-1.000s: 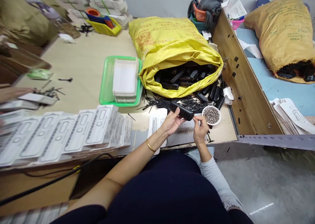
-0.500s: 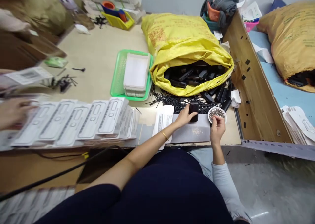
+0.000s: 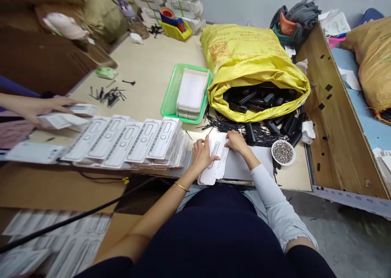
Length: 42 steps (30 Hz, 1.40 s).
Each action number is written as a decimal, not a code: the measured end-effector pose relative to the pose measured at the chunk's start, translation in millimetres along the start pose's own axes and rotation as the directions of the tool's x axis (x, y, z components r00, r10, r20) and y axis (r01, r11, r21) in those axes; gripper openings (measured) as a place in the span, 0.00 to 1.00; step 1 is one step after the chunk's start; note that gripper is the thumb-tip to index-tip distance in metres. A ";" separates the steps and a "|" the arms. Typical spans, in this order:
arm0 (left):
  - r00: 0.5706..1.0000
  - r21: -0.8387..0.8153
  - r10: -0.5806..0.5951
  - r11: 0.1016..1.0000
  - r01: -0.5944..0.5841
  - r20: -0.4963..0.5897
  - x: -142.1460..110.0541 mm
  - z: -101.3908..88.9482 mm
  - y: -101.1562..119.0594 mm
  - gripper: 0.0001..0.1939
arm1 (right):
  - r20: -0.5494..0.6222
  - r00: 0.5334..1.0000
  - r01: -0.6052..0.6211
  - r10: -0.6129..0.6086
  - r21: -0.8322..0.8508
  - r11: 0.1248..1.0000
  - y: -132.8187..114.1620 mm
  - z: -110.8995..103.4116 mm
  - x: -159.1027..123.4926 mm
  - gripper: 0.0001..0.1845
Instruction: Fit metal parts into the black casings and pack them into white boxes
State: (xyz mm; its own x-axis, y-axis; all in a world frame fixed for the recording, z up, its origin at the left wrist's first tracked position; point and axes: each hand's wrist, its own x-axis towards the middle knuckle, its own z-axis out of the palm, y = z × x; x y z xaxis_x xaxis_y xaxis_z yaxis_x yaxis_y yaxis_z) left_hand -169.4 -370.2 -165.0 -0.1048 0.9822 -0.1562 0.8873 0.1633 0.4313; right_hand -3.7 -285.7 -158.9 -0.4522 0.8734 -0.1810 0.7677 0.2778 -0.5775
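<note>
Fingers of L hand (image 3: 200,155) & R hand (image 3: 236,141) grasping white cards (image 3: 210,173), R's prob. at edge.

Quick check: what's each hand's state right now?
Left hand: open, fingers spread at the white cards.
Right hand: fingertips at the cards' upper right; whether pinched shut, cannot be told.

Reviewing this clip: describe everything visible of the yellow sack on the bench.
The yellow sack looks like thin, creased woven plastic, faintly printed, with a reddish square block near its upper left. It lies bulging on its side on the bench, its gathered mouth gaping towards the person. Black elongated parts show inside; how many are deeper in cannot be told. The green basket sits left of it and thin black pieces lie before its mouth. Neither hand touches it.
</note>
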 end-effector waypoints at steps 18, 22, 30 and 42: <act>0.804 -0.906 0.425 0.116 0.407 0.416 -4.9 -7.1 98.0 0.40 | -0.549 0.771 0.214 0.323 0.700 0.682 25.2 -25.1 -77.6 0.14; 0.827 -0.896 0.345 0.171 0.410 0.444 -7.4 -5.6 112.2 0.32 | -0.451 0.779 0.134 0.436 0.798 0.587 20.6 -7.3 -82.1 0.21; 0.843 -0.882 0.281 0.256 0.395 0.459 2.8 -6.0 114.3 0.43 | -0.573 0.715 0.239 0.401 0.739 0.630 11.8 -21.4 -96.2 0.13; 0.910 -0.812 0.318 0.582 0.034 0.266 1.4 2.5 99.0 0.51 | -0.275 0.870 0.162 0.409 0.944 0.289 30.0 -13.3 -80.4 0.14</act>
State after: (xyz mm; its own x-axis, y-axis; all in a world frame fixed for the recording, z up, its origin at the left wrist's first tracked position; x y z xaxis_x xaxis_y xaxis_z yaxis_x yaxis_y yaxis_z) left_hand -80.6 -352.9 -124.7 0.3063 0.9209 -0.2410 0.1481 0.2040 0.9677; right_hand 61.7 -342.2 -151.0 0.0450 0.9835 -0.1750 -0.2803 -0.1557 -0.9472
